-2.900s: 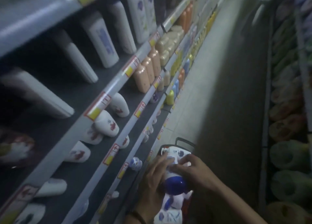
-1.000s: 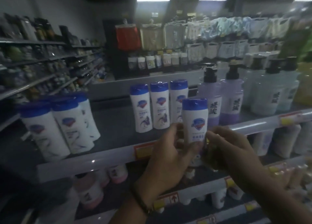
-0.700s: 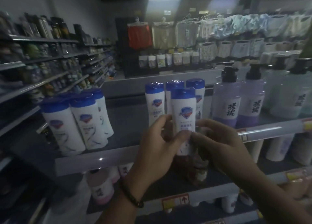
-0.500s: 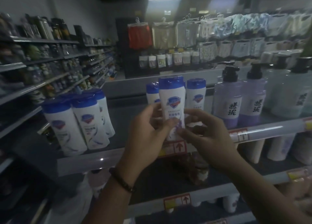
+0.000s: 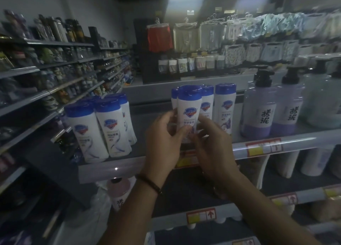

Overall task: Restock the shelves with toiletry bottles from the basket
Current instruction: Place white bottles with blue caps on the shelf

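Head cam: both hands on one white bottle (image 5: 188, 112) with a blue cap, left hand (image 5: 162, 134) wrapped round its left side with the thumb across the front, right hand (image 5: 212, 139) pinching the lower right side, bottle upright over the front of the shelf (image 5: 304, 141). Base is hidden behind my fingers, so I can't tell if it's seated on the shelf. It's just in front of a row of matching bottles (image 5: 224, 106), with another cluster of the same (image 5: 99, 130) well to the left and purple pump bottles (image 5: 258, 112) to the right.
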`<act>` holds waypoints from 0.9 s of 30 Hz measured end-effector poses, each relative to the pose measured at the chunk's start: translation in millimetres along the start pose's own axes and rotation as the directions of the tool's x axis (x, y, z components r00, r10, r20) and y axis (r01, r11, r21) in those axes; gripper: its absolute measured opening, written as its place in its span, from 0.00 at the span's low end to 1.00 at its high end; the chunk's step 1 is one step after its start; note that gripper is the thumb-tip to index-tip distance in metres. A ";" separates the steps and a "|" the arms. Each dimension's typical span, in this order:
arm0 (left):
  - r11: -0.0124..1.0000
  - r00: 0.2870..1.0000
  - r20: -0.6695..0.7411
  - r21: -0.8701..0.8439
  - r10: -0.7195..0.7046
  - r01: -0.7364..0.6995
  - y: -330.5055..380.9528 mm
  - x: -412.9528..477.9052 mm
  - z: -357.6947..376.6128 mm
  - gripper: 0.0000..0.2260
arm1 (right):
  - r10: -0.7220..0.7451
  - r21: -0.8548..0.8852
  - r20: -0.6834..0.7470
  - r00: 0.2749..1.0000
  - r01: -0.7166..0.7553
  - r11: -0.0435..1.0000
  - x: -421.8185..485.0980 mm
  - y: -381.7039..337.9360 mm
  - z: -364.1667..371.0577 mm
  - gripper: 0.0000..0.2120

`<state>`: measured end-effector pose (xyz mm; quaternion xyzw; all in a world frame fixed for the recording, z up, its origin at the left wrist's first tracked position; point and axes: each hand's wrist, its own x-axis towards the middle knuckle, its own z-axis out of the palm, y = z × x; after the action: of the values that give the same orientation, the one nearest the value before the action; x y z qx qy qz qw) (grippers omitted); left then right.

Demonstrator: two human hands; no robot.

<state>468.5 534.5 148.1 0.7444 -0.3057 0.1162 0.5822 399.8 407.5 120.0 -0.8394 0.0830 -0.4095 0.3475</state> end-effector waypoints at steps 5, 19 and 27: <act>0.999 0.999 -0.035 0.031 -0.014 0.015 1.3 -3.4 3.5 0.20 | 0.000 -0.030 -0.004 1.000 0.000 1.000 -1.8 6.3 0.5 0.19; 0.994 0.999 -0.017 0.106 0.043 -0.041 -2.7 -12.2 0.9 0.21 | -0.014 -0.149 0.021 1.000 0.017 0.989 -7.4 2.4 1.0 0.22; 0.987 0.997 -0.014 0.143 0.081 -0.078 -8.2 -19.5 1.0 0.23 | 0.010 -0.152 0.048 0.999 -0.003 0.988 -13.6 1.1 -6.0 0.23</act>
<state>457.8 541.0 131.0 0.7701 -0.3203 0.1684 0.5254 386.7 409.4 113.3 -0.8729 0.1081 -0.3802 0.2860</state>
